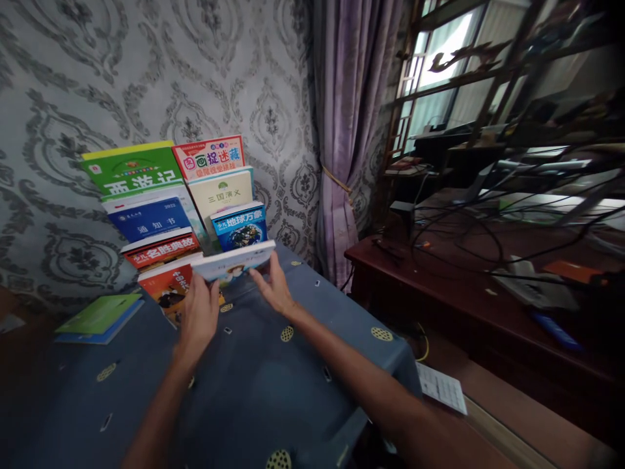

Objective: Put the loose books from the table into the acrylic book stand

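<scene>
Between my two hands is a light-blue book (239, 266) with a pale edge facing up, tilted before the lower right of a stepped group of upright books. My left hand (199, 311) grips its left end, and my right hand (276, 286) grips its right end, thumb on the cover. Just behind it stands a blue book with a globe picture (241, 229). An orange-red book (168, 286) is beside my left hand. Higher rows hold a red book (163, 253), a dark blue book (151, 220), a cream book (222, 195), a green book (134, 170) and a pink-red book (209, 158).
A dark blue tablecloth (254, 391) with yellow patterns covers the table. Green and blue flat books (100, 318) lie at its left. Patterned wallpaper (273, 117) and a purple curtain (342, 143) rise behind. At right, a dark red desk (449, 260) carries tangled cables and a telephone (532, 283).
</scene>
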Action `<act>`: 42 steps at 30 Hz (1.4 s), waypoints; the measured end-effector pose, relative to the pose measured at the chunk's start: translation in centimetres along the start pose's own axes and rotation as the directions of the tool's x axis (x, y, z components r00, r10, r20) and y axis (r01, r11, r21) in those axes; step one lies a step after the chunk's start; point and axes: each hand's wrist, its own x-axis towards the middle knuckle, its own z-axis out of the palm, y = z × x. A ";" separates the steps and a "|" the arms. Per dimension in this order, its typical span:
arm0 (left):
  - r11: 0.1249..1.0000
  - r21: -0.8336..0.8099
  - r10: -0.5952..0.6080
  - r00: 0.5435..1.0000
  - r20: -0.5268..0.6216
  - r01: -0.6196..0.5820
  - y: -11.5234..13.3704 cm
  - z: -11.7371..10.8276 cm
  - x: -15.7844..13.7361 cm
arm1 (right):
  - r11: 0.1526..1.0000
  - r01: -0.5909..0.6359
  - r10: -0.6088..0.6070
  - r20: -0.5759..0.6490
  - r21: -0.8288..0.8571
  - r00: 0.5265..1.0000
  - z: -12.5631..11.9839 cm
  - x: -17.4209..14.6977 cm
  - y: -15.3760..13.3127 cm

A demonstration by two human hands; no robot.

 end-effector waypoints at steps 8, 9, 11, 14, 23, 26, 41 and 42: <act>0.989 0.083 -0.122 0.992 0.030 0.119 2.3 2.7 5.0 | 0.979 0.061 -0.060 -0.010 0.195 0.998 -2.2 6.0 4.1; 0.987 0.093 -0.133 0.990 0.039 0.129 2.4 3.0 5.1 | 0.978 0.050 -0.051 0.001 0.205 0.999 -2.2 6.3 4.6; 0.981 0.116 -0.163 0.984 0.065 0.155 2.4 3.5 5.0 | 0.978 0.017 -0.024 0.030 0.209 0.999 -2.3 6.6 5.5; 0.968 0.150 -0.218 0.970 0.105 0.202 2.3 4.2 4.7 | 0.980 -0.020 0.008 0.060 0.200 0.998 -2.3 6.7 6.5; 0.923 0.253 -0.349 0.908 0.230 0.291 1.8 6.0 4.6 | 0.996 -0.045 0.038 0.083 0.083 0.996 -1.7 6.2 8.6; 0.915 0.263 -0.370 0.896 0.245 0.306 1.6 6.8 4.3 | 0.997 -0.037 0.040 0.047 -0.070 0.998 -2.1 6.0 9.2; 0.865 0.387 -0.443 0.847 0.294 0.319 1.3 8.0 4.2 | 0.943 -0.023 0.014 -0.029 -0.333 0.999 -1.6 4.9 11.0; 0.863 0.398 -0.444 0.845 0.299 0.312 1.4 8.0 4.2 | 0.939 -0.027 0.014 -0.039 -0.343 0.999 -1.5 4.8 11.1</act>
